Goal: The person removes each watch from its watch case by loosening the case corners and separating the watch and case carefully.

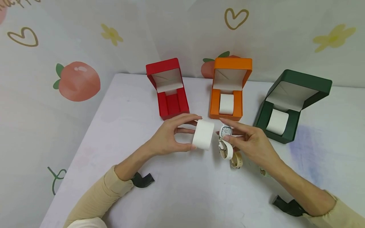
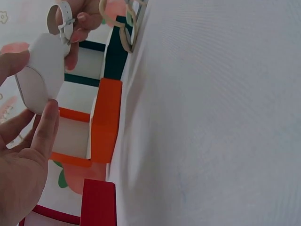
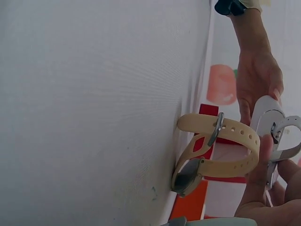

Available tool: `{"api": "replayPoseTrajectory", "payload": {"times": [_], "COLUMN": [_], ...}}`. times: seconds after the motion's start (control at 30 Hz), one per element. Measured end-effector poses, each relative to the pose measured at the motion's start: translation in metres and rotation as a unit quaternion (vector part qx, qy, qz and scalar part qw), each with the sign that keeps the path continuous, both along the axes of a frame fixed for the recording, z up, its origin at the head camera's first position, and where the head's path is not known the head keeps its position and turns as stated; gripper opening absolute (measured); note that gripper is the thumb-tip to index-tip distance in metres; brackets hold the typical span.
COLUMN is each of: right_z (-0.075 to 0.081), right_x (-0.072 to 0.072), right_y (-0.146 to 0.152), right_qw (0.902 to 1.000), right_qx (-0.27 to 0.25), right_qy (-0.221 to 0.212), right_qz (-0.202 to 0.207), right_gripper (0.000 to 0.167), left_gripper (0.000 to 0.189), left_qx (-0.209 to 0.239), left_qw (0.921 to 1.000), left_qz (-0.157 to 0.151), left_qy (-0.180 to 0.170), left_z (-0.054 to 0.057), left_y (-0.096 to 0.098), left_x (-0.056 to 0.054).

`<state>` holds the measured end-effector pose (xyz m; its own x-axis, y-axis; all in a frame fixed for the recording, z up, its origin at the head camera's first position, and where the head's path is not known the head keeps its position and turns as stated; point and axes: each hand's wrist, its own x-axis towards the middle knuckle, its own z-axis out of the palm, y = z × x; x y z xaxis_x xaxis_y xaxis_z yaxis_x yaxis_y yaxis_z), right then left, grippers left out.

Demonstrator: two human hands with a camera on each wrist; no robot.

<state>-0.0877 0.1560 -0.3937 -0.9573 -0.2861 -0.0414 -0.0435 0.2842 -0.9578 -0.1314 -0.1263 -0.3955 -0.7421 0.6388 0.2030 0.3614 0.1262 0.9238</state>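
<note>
My left hand (image 1: 163, 139) pinches a white watch cushion (image 1: 203, 134) between thumb and fingers, above the table in front of the boxes. Just right of it, my right hand (image 1: 255, 142) holds a white wristwatch (image 1: 226, 131) by its case. The watch's strap (image 2: 67, 23) is buckled into a loop and hangs below the fingers. A beige watch (image 3: 225, 167) lies on the table under the right hand. Behind stands an open red watch box (image 1: 173, 103), its middle slot bare of a cushion. My right forearm partly hides a pale green watch (image 1: 263, 172).
An open orange watch box (image 1: 214, 106) with a white cushion (image 1: 226, 104) stands right of the red one. Farther right is an open dark green box (image 1: 293, 123), also with a white cushion (image 1: 277, 122). A patterned backdrop (image 1: 171, 28) rises behind the white table (image 1: 171, 196).
</note>
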Motion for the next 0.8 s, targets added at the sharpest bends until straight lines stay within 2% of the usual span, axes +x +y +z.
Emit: {"api": "replayPoseTrajectory", "payload": {"times": [0.37,0.8], "right_z": [-0.003,-0.004], "right_x": [0.001,0.002], "right_y": [0.000,0.001], "right_qw": [0.9999,0.9998], "right_qx": [-0.002,0.015], "right_qy": [-0.014,0.002], "right_qz": [-0.001,0.009], "right_gripper": [0.051,0.048], "left_gripper": [0.074,0.073], "left_qx": [0.011,0.001], "left_qw": [0.9999,0.9997], "left_qz": [0.006,0.023], "left_qy": [0.010,-0.004], "left_z": [-0.006,-0.008], "left_y": [-0.006,-0.011], "left_x": [-0.004,-0.008]}}
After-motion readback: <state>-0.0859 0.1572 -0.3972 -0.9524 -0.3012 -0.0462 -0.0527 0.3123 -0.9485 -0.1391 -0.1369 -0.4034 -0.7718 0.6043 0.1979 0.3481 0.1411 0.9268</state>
